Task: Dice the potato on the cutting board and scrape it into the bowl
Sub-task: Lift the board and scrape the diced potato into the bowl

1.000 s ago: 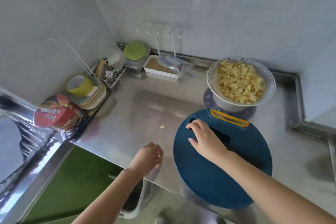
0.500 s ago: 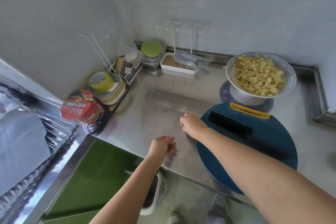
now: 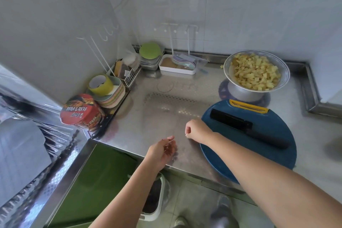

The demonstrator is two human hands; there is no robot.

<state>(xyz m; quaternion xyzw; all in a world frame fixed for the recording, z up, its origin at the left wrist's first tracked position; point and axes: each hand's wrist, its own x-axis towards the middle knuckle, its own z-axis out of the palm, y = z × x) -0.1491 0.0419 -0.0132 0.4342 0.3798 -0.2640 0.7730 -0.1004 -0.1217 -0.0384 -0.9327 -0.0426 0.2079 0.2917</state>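
Observation:
A white bowl heaped with diced potato stands on a stand at the back right. In front of it lies the round blue cutting board with a yellow handle, bare except for a black knife lying across it. My right hand hovers over the steel counter just left of the board, fingers curled, with a pale potato bit showing at its fingertips. My left hand is at the counter's front edge, palm up and loosely cupped, close below the right hand.
A red instant-noodle cup, stacked plates with a yellow-green cup, a wire basket, green-lidded containers and a white tray line the left and back. A bin sits below the counter edge. A stray potato piece lies beside the bowl.
My right hand left the board, reached to the loose potato piece on the counter and drew back toward my left hand. The left hand turned palm up. The knife is uncovered.

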